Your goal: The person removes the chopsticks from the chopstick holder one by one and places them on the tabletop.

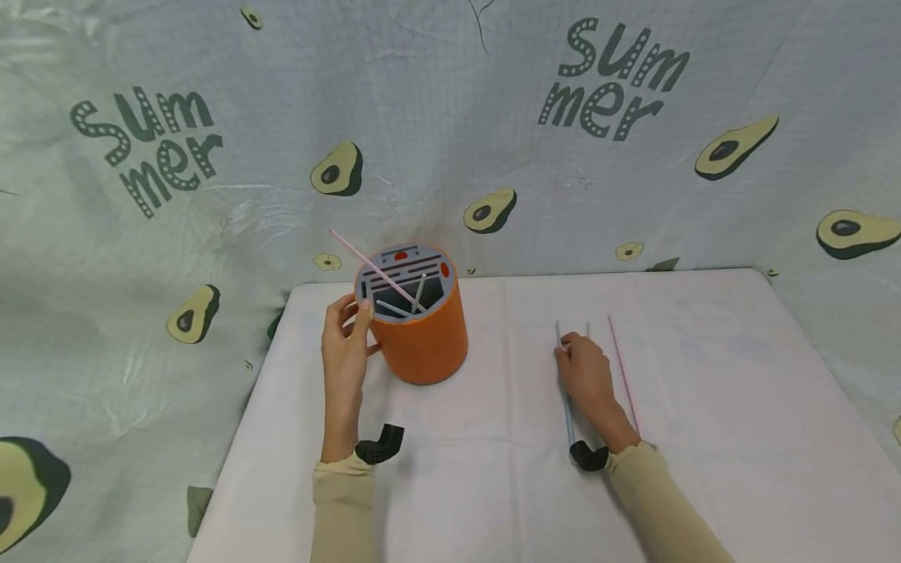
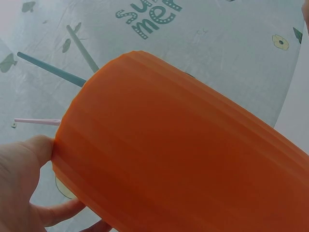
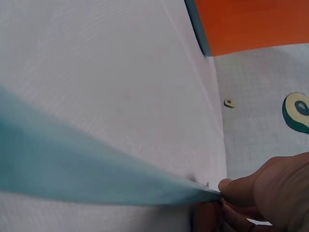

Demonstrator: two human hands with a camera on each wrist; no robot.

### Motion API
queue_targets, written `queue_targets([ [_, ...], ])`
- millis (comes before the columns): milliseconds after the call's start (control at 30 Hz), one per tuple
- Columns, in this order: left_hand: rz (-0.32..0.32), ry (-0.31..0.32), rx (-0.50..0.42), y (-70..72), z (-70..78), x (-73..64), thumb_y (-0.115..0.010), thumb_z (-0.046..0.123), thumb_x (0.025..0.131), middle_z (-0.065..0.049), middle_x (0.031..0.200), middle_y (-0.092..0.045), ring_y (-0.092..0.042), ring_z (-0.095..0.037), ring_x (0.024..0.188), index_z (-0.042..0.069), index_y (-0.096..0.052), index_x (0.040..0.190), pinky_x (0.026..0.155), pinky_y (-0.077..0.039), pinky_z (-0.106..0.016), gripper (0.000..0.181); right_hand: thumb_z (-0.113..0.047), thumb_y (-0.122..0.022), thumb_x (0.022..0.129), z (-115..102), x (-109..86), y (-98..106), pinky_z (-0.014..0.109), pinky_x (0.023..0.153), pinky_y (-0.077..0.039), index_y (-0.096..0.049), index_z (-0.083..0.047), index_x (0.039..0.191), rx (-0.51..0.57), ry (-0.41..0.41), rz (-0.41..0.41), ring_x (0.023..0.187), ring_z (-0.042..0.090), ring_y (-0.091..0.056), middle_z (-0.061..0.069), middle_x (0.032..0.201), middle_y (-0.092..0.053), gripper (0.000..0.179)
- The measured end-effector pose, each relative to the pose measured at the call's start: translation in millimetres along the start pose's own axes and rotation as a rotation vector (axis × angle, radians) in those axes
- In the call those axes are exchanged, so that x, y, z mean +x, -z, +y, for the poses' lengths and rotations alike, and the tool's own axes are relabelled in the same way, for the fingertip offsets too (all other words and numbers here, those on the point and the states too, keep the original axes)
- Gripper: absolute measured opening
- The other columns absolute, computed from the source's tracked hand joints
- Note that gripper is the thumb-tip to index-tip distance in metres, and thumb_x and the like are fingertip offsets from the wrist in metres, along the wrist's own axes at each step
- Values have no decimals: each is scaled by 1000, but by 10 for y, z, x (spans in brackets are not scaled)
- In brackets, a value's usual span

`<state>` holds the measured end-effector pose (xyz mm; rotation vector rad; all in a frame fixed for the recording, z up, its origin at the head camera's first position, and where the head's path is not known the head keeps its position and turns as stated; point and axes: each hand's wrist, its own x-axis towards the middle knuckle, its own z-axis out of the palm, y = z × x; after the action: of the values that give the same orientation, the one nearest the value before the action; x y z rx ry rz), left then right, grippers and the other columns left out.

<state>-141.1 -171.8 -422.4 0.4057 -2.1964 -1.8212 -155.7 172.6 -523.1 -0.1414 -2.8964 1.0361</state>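
Observation:
An orange cylindrical knife holder [image 1: 428, 352] with a grey slotted top stands toward the back of the table. My left hand [image 1: 346, 336] grips its left side, thumb at the rim and fingers against the wall. From its large front opening lean a long pink straw [image 1: 366, 261] and paler straws [image 2: 53, 70]. Over on the right, my right hand [image 1: 586, 374] pinches a light blue straw [image 3: 96, 166] between thumb and fingers, near its far end. A pink straw [image 1: 622, 367] lies just right of that hand. Another thin straw tip [image 1: 588, 328] shows beyond the fingers, its rest hidden.
A white cloth covers the table [image 1: 493, 485]. Behind it hangs a pale sheet [image 1: 422, 102] printed with avocados and lettering, close to the back of the knife holder. Black wrist cameras sit on both wrists.

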Motion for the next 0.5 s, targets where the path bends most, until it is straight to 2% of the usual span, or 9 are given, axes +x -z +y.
queue_targets([
  [200, 2, -3, 2, -5, 1, -9, -58, 52, 103, -9, 149, -54, -56, -21, 120, 18, -49, 150, 80, -61, -36, 59, -14, -61, 104, -8, 7, -14, 42, 62, -55, -62, 9, 126, -45, 11, -10, 74, 28, -67, 23, 97, -72, 32],
  [500, 10, -9, -6, -2, 5, -13, -59, 50, 103, -10, 148, -55, -56, -20, 119, 18, -50, 149, 77, -61, -31, 57, -12, -63, 102, 5, 3, -34, 46, 62, -54, -61, 7, 124, -71, 16, 10, 72, 29, -65, 21, 93, -71, 30],
])
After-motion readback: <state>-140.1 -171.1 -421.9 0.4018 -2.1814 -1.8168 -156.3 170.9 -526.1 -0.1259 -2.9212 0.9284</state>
